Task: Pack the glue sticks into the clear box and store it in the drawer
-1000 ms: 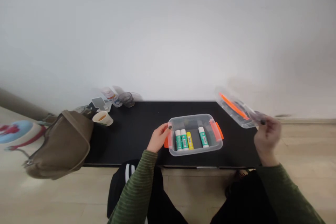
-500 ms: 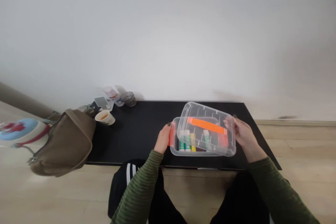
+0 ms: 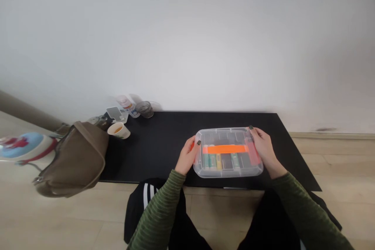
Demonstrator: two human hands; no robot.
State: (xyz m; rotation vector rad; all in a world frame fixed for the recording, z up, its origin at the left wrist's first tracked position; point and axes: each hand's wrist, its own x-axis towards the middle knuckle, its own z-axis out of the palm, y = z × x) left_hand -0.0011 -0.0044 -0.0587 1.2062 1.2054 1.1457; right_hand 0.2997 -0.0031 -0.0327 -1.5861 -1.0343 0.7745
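Note:
A clear plastic box (image 3: 228,173) with orange end clips stands on the black tabletop, its transparent lid (image 3: 225,134) lying on top. An orange strip (image 3: 225,149) runs across the lid. Several glue sticks (image 3: 212,161) show dimly through the plastic. My left hand (image 3: 186,156) grips the box's left end, and my right hand (image 3: 263,148) presses on the lid's right end.
The black tabletop (image 3: 152,156) ends before a white wall. At its back left corner stand a paper cup (image 3: 118,130) holding brown liquid, a dark glass tumbler (image 3: 144,109) and a phone (image 3: 114,113). An olive-brown bag (image 3: 73,161) overlaps the table's left edge.
The lid has come down from the tilted position at the right and now lies flat on the box. My right hand moved with it, while my left hand stayed at the box's left end.

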